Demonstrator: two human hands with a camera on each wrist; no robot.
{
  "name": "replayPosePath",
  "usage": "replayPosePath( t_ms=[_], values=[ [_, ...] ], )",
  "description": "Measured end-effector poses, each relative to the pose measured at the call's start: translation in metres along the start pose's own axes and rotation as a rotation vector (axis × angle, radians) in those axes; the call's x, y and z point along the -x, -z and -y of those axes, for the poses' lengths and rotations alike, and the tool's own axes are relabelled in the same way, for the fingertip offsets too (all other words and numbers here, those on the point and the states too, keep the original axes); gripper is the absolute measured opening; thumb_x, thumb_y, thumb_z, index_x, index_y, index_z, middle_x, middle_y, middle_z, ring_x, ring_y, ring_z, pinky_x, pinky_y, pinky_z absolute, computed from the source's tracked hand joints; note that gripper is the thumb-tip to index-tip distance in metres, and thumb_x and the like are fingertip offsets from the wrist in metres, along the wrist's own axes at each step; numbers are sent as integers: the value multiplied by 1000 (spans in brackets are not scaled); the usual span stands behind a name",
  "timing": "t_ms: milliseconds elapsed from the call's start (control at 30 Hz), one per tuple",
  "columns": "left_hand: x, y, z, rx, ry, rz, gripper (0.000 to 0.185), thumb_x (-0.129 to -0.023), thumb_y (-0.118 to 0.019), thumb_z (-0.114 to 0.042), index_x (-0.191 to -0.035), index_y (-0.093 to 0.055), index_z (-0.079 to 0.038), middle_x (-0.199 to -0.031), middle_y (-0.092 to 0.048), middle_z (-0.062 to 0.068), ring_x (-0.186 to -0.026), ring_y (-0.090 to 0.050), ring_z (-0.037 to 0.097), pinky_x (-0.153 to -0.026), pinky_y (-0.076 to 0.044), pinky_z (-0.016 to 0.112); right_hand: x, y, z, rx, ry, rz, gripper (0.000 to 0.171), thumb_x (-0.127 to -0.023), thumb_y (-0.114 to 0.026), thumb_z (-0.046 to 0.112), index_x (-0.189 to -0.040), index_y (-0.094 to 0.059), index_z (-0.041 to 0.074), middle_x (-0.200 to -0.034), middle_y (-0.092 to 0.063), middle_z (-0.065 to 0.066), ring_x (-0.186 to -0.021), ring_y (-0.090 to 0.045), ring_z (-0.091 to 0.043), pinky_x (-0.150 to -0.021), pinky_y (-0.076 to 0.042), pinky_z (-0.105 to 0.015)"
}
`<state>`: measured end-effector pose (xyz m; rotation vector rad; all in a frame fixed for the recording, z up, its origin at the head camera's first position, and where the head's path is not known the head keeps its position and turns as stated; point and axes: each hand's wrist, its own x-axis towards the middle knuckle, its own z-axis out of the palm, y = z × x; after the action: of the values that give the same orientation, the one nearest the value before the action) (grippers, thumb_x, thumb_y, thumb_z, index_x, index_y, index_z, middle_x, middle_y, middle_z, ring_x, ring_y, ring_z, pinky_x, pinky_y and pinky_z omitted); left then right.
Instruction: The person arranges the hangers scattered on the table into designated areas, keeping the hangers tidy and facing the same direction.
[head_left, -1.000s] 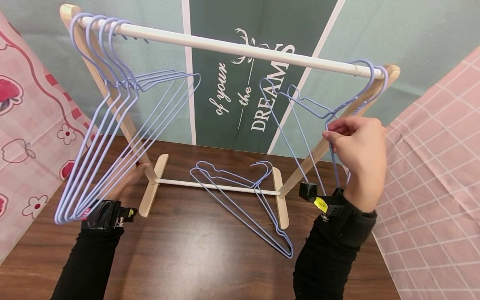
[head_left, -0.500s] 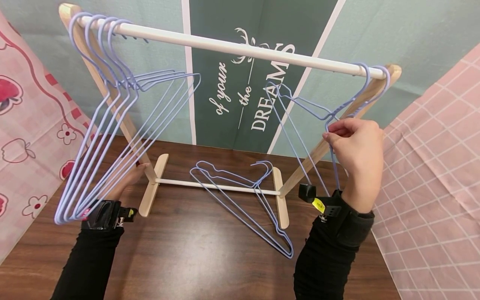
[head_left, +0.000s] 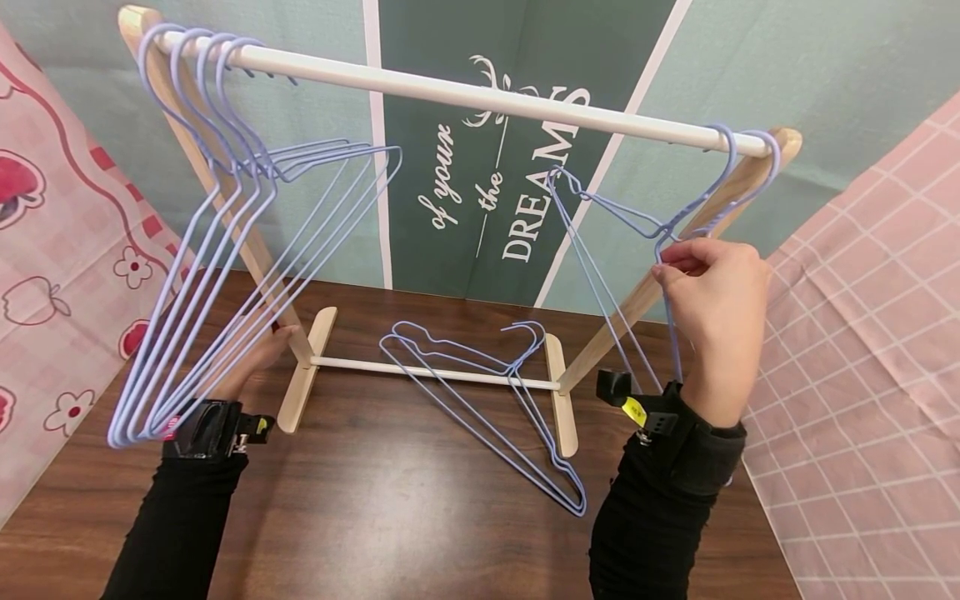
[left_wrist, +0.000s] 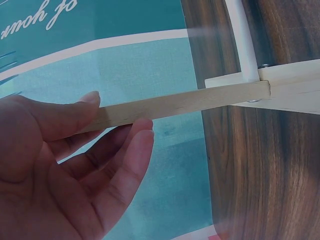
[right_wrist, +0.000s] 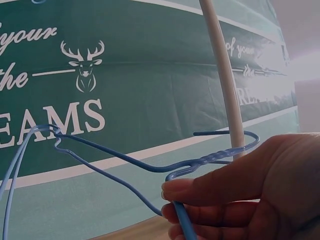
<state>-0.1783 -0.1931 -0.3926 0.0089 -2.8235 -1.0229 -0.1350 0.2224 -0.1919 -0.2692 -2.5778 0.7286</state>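
Note:
A small wooden rack with a white top rail (head_left: 465, 96) stands on a dark wooden table (head_left: 390, 517). My right hand (head_left: 712, 287) pinches the neck of a blue wire hanger (head_left: 615, 217) whose hook sits on the rail's right end, beside a second hanger there; the pinch shows in the right wrist view on the blue wire hanger (right_wrist: 150, 162), right hand (right_wrist: 240, 195). My left hand (head_left: 258, 358) holds the rack's left wooden leg (left_wrist: 175, 102) low down, thumb and fingers round it, left hand (left_wrist: 65, 165). Several blue hangers (head_left: 225, 250) hang at the rail's left end.
Two blue hangers (head_left: 487, 400) lie on the table across the rack's lower white bar (head_left: 420, 372). A green backdrop with white lettering (head_left: 517, 192) stands behind. Pink patterned cloth (head_left: 60, 233) hangs on the left and pink checked cloth (head_left: 862, 375) on the right.
The right hand has drawn its hanger slightly right along the rail, closing it up against the second one. The left hand has not moved.

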Motion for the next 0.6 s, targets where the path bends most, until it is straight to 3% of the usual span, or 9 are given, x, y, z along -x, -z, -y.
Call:
replayPosePath(
  t_ms=[267, 467, 533, 600],
  values=[
    [0, -1, 2, 36, -67, -16, 20, -85, -55, 2, -90, -48, 20, -67, -49, 26, -58, -48, 36, -50, -36, 34, 1, 0, -1, 16, 5, -12, 14, -80, -64, 9, -90, -70, 0, -73, -65, -9, -52, -45, 3, -55, -35, -21],
    [-1, -2, 5, -19, -86, -55, 22, -84, -59, -5, -83, -50, 15, -62, -49, 20, -53, -45, 29, -47, -34, 31, 3, 1, 0, 16, 1, 9, 15, -80, -65, 10, -91, -70, 1, -75, -66, -9, -53, -46, 3, -57, -36, -21],
    [-11, -14, 28, 8, -82, -63, 24, -83, -61, -8, -84, -51, 14, -64, -49, 20, -54, -45, 30, -48, -34, 33, 4, 2, 0, 15, 10, 19, 16, -80, -65, 10, -92, -70, 0, -75, -66, -9, -52, -45, 7, -60, -36, -21],
    [-33, -39, 76, 34, -90, -92, 28, -83, -64, -15, -86, -52, 10, -65, -50, 18, -55, -44, 28, -47, -34, 33, 5, 2, 1, 16, 23, 23, 16, -80, -64, 9, -91, -70, 0, -75, -66, -9, -51, -44, 9, -62, -35, -21]
  ],
)
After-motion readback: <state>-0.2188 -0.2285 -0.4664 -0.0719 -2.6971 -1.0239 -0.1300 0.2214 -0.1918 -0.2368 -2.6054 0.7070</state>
